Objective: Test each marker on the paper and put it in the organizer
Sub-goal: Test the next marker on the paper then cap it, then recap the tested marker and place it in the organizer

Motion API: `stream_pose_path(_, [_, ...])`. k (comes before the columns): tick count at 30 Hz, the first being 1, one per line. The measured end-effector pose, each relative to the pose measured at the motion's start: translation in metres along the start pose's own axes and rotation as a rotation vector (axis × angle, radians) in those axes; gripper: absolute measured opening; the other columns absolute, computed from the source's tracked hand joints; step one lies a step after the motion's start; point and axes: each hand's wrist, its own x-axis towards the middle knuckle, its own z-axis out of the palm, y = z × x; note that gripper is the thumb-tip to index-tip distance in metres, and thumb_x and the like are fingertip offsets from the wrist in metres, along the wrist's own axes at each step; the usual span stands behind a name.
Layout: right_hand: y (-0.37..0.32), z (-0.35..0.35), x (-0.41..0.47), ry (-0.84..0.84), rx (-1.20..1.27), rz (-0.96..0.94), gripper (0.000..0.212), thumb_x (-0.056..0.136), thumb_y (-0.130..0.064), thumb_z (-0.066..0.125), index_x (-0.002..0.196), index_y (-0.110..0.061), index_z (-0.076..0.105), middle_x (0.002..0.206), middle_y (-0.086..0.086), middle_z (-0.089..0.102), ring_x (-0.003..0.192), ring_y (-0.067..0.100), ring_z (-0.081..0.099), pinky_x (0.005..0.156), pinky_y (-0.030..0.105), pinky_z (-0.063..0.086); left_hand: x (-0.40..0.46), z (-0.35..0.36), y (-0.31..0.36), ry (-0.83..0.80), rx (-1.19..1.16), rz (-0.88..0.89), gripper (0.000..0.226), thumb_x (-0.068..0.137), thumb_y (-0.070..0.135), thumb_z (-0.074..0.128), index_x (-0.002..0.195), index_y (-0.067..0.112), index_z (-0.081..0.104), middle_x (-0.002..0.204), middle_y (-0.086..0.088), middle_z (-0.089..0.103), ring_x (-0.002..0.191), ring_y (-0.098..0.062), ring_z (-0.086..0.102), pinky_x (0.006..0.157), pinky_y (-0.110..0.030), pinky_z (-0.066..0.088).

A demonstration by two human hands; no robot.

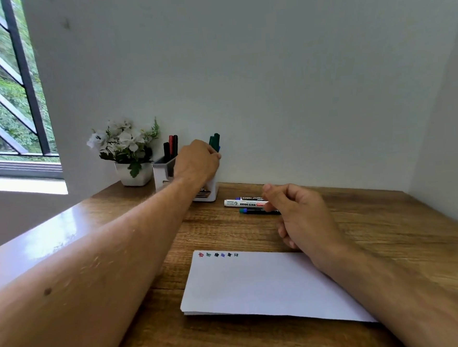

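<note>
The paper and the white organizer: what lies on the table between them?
In the head view, between the paper and the organizer the wooden table is bare; three markers lie to the right of that stretch, beside the organizer.

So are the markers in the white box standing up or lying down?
Standing up. The markers poke upright out of the white organizer, caps pointing up.

Home study corner: wooden desk [363, 245], potted flowers [128, 147], window [5, 94].

Both arms extended forward
The left hand [196, 162] is stretched far out with fingers curled; the right hand [299, 213] is held nearer, loosely curled.
</note>
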Motion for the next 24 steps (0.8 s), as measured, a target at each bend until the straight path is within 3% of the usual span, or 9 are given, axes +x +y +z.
stream_pose_path(4, [-0.007, -0.001, -0.003, 0.02, -0.019, 0.015, 0.019, 0.094, -0.035, 0.068, 0.085, -0.019, 0.071, 0.086, 0.023, 0.069, 0.042, 0.012, 0.045, 0.034, 0.021, 0.034, -0.015, -0.006, 0.004, 0.01, -0.001, 0.052, 0.027, 0.098, 0.032, 0.054, 0.116, 0.02, 0.071, 0.114, -0.007, 0.073, 0.1, -0.021, 0.067, 0.087, -0.033, 0.052])
stream_pose_path(7, [-0.014, -0.004, -0.003, 0.049, -0.03, 0.009, 0.012, 0.093, -0.023, 0.07, 0.082, -0.017, 0.071, 0.066, 0.011, 0.063, 0.039, 0.011, 0.044, 0.034, 0.02, 0.034, -0.031, -0.015, 0.018, 0.033, -0.01, 0.176, 0.028, 0.098, 0.028, 0.055, 0.12, 0.02, 0.069, 0.115, -0.002, 0.073, 0.104, -0.017, 0.067, 0.095, -0.032, 0.051])
stream_pose_path(10, [-0.02, -0.011, 0.001, 0.098, -0.124, -0.028, 0.011, 0.09, -0.016, 0.072, 0.079, -0.018, 0.073, 0.064, -0.001, 0.064, 0.047, 0.01, 0.049, 0.044, 0.023, 0.038, -0.051, -0.022, 0.034, -0.104, 0.03, 0.271, 0.02, 0.095, 0.028, 0.059, 0.109, 0.025, 0.074, 0.106, 0.006, 0.075, 0.086, -0.004, 0.064, 0.086, -0.022, 0.048])
stream_pose_path(14, [-0.021, -0.025, 0.007, 0.116, -0.578, -0.16, 0.015, 0.083, -0.01, 0.069, 0.082, -0.023, 0.075, 0.079, -0.009, 0.07, 0.072, 0.007, 0.063, 0.062, 0.018, 0.044, -0.077, -0.024, 0.038, -0.215, 0.062, 0.29, 0.016, 0.092, 0.025, 0.063, 0.101, 0.027, 0.076, 0.096, 0.01, 0.074, 0.077, 0.001, 0.058, 0.079, -0.02, 0.045])
stream_pose_path(17, [-0.018, -0.036, 0.01, 0.03, -0.905, -0.162, 0.027, 0.081, -0.008, 0.063, 0.095, -0.026, 0.077, 0.095, 0.001, 0.071, 0.088, 0.021, 0.065, 0.078, 0.029, 0.052, -0.089, -0.026, 0.036, -0.192, 0.104, 0.325, 0.02, 0.094, 0.023, 0.059, 0.105, 0.028, 0.075, 0.099, 0.01, 0.074, 0.083, -0.003, 0.062, 0.081, -0.021, 0.048])
stream_pose_path(20, [-0.012, -0.047, 0.015, -0.029, -1.076, -0.119, 0.038, 0.083, -0.011, 0.06, 0.114, -0.028, 0.073, 0.107, 0.008, 0.072, 0.098, 0.028, 0.065, 0.084, 0.034, 0.053, -0.093, -0.022, 0.03, -0.236, 0.164, 0.325, 0.024, 0.097, 0.019, 0.056, 0.113, 0.027, 0.072, 0.105, 0.006, 0.073, 0.092, -0.01, 0.065, 0.092, -0.03, 0.053])
stream_pose_path(24, [-0.004, -0.053, 0.021, -0.109, -1.131, -0.063, 0.043, 0.087, -0.014, 0.059, 0.127, -0.028, 0.066, 0.121, 0.01, 0.068, 0.108, 0.027, 0.062, 0.087, 0.031, 0.049, -0.092, -0.018, 0.019, -0.312, 0.194, 0.291, 0.024, 0.097, 0.019, 0.056, 0.113, 0.028, 0.071, 0.109, 0.004, 0.072, 0.092, -0.011, 0.063, 0.094, -0.035, 0.053])
